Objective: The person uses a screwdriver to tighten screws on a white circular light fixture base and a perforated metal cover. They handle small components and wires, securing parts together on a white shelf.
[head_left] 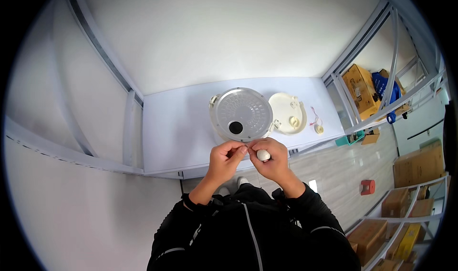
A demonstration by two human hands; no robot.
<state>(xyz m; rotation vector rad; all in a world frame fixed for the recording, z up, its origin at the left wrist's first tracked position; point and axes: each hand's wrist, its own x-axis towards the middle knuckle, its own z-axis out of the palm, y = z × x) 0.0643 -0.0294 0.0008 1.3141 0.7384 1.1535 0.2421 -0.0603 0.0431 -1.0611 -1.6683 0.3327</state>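
Note:
My left hand [224, 161] is closed, its thumb and forefinger pinched together against the fingertips of my right hand; whatever they pinch is too small to name. Wrapped in my right hand [276, 163] is a white rounded-end handle [263, 155], the rest of it hidden by my fingers. Just beyond both hands lies a round silver metal plate [243, 109] with a dimpled pattern and a dark round spot [235, 128]. Cream plastic shows around its edge. To its right rests a round cream plastic cover [283, 106] holding a small cream fitting [294, 122].
A small cream part [318, 129] with thin red wires [313, 113] lies at the right of the white table [171, 123]. Metal frame posts [129, 128] flank the table. Cardboard boxes [361, 87] and a red stool [367, 187] are farther right.

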